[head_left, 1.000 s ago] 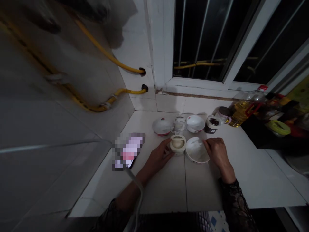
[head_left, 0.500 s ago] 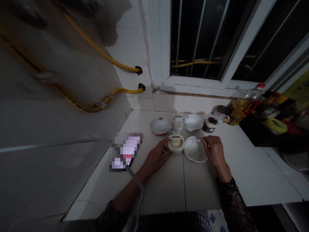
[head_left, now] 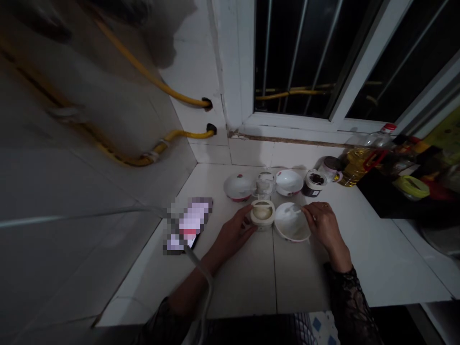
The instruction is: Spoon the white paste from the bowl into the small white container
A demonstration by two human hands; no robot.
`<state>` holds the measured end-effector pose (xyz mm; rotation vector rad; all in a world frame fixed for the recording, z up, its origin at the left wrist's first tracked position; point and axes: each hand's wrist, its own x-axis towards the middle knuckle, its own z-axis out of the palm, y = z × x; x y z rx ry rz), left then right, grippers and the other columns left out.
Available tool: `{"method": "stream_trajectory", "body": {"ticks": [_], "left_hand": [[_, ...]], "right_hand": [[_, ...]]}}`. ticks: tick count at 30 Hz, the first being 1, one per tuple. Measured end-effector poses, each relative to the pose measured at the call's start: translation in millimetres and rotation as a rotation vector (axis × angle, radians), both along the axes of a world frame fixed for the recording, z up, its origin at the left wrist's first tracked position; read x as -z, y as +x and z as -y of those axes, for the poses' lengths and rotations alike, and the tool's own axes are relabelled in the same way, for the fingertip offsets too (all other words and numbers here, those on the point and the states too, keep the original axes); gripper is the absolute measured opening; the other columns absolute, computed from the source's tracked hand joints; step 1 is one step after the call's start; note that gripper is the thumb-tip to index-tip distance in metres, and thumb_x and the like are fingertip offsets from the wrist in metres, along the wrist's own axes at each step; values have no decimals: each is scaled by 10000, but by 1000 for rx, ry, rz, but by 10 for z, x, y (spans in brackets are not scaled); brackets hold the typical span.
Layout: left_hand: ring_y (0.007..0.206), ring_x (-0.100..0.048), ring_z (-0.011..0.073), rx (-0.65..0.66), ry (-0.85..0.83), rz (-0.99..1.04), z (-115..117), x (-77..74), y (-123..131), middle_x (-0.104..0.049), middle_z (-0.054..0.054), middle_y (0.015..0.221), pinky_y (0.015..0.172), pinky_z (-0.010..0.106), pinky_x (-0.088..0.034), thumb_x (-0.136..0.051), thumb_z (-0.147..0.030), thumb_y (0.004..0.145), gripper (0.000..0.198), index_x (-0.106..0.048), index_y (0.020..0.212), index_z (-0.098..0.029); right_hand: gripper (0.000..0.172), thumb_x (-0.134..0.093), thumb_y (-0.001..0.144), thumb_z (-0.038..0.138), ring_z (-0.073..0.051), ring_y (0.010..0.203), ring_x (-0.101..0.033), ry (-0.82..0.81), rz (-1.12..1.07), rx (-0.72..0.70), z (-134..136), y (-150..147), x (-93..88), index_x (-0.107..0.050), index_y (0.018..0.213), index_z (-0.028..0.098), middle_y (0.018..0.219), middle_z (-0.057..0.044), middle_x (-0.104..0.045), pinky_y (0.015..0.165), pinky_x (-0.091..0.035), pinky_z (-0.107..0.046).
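My left hand (head_left: pixel 233 235) is closed around the left side of a small cream-rimmed jar (head_left: pixel 262 215) on the counter, thumb and fingers against its wall. Pale contents show through the jar's top. Just right of the jar stands a white bowl (head_left: pixel 287 235) with something whitish at its bottom. Over this bowl, my right hand (head_left: pixel 325 223) pinches the handle of a small pale spoon (head_left: pixel 293 209), whose head points left inside the rim. Fine detail of the spoon is lost in the dim light.
Behind stand two more white bowls (head_left: pixel 239 186) (head_left: pixel 289 182), a clear container (head_left: pixel 264 184), a dark-filled jar (head_left: pixel 315 182) and an oil bottle (head_left: pixel 359 158). A phone (head_left: pixel 192 223) lies left, a grey cable-like arm (head_left: pixel 201 268) crossing near it. A dark rack (head_left: pixel 377 191) holds condiments at right.
My right hand has shifted slightly right and turned, and more of the spoon shows over the bowl. My left hand stays on the jar.
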<state>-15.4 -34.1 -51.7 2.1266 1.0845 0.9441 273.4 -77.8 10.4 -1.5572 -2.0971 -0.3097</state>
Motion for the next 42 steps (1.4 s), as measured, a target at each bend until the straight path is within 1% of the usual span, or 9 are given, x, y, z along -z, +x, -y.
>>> {"method": "stream_trajectory", "body": {"ticks": [3, 9, 14, 21, 25, 29, 34, 39, 42], "left_hand": [[709, -619, 144, -1, 6, 1, -5, 11, -1, -617, 0, 897, 692, 295, -529, -578, -328, 864, 546, -376, 1363, -235], [733, -622, 143, 5, 30, 7, -11, 29, -2, -616, 6, 930, 685, 288, -529, -572, -314, 868, 531, -378, 1358, -247], [718, -625, 142, -1, 16, -11, -3, 24, -4, -624, 3, 926, 674, 287, -528, -571, -325, 870, 548, -369, 1374, -253], [740, -641, 153, -5, 8, -26, 9, -8, -3, -640, 17, 949, 687, 298, -532, -567, -354, 881, 535, -378, 1370, -244], [743, -641, 153, -7, 12, -30, 5, -14, -2, -636, 16, 944, 692, 297, -534, -566, -340, 880, 524, -386, 1361, -237], [719, -633, 153, -6, 15, -26, 0, 9, -7, -631, 10, 915, 681, 298, -535, -567, -346, 875, 537, -376, 1363, -232], [718, -636, 152, -7, 33, -31, 1, 31, -13, -630, 8, 907, 689, 296, -536, -561, -341, 884, 532, -368, 1369, -236], [722, -636, 149, -4, 51, -27, 3, 16, -6, -632, 15, 942, 682, 293, -535, -551, -353, 891, 515, -372, 1362, -249], [719, -632, 150, -7, 34, -25, 8, 3, 0, -628, 15, 932, 684, 299, -536, -546, -364, 895, 510, -374, 1361, -249]], "right_hand": [[328, -407, 999, 312, -204, 766, -603, 22, 14, 71, 18, 77, -19, -678, 870, 180, 793, -79, -695, 773, -381, -333], [338, -403, 1000, 316, -178, 738, -609, -129, -22, -62, 55, 54, -63, -664, 818, 202, 770, -53, -690, 750, -399, -301], [349, -380, 997, 286, -203, 749, -600, -41, 115, 84, 45, 95, -155, -658, 817, 177, 751, -83, -671, 765, -376, -326], [309, -436, 951, 214, -168, 657, -583, -246, 212, 37, 136, 10, -266, -607, 695, 192, 701, -57, -664, 745, -346, -311], [324, -409, 965, 247, -173, 670, -598, -249, 242, 77, 105, -37, -283, -613, 719, 190, 720, -72, -684, 742, -341, -316], [335, -410, 947, 216, -185, 648, -610, -250, 314, 247, 65, 3, -266, -606, 677, 185, 679, -88, -688, 738, -329, -333], [313, -435, 949, 247, -173, 654, -629, -324, 233, 184, 45, 8, -186, -619, 701, 197, 690, -60, -710, 744, -342, -312], [332, -431, 941, 246, -190, 649, -632, -216, 229, 336, 24, 62, -143, -604, 663, 191, 692, -90, -712, 744, -338, -329], [324, -435, 940, 237, -188, 666, -639, -256, 174, 285, 18, 32, -109, -597, 665, 191, 706, -77, -712, 741, -334, -323]]}}
